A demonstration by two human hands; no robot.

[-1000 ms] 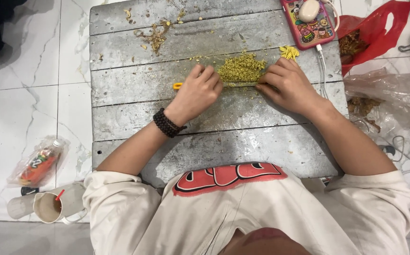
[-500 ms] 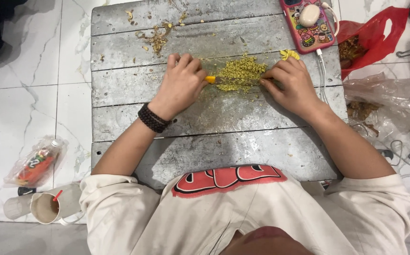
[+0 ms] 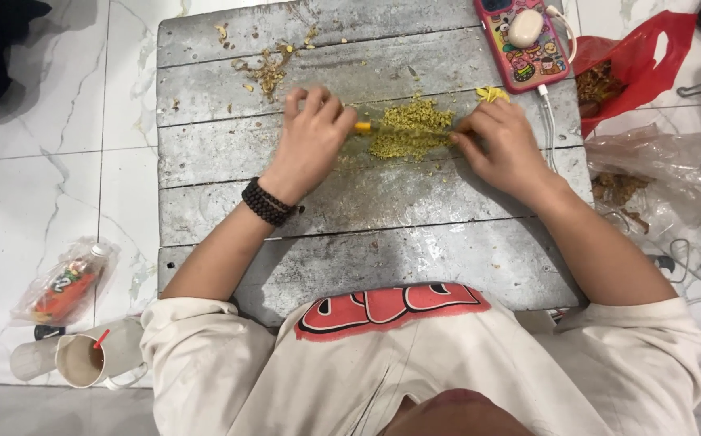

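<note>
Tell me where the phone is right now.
In the head view, the phone lies at the far right corner of the grey wooden board, beyond the right hand, beside the red plastic bag.

Two hands (image 3: 310, 137), one yellow-green pile (image 3: 411, 129), one phone (image 3: 520, 36), one red bag (image 3: 633, 64), one cup (image 3: 80, 359).

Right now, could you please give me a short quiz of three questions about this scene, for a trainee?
1. True or false: the phone lies at the board's far right corner.
2. What does the left hand wear at the wrist?
A. watch
B. dark bead bracelet
C. glove
3. What lies between the left hand and the right hand?

Key:
1. True
2. B, the bracelet
3. A yellow-green crumb pile
</note>
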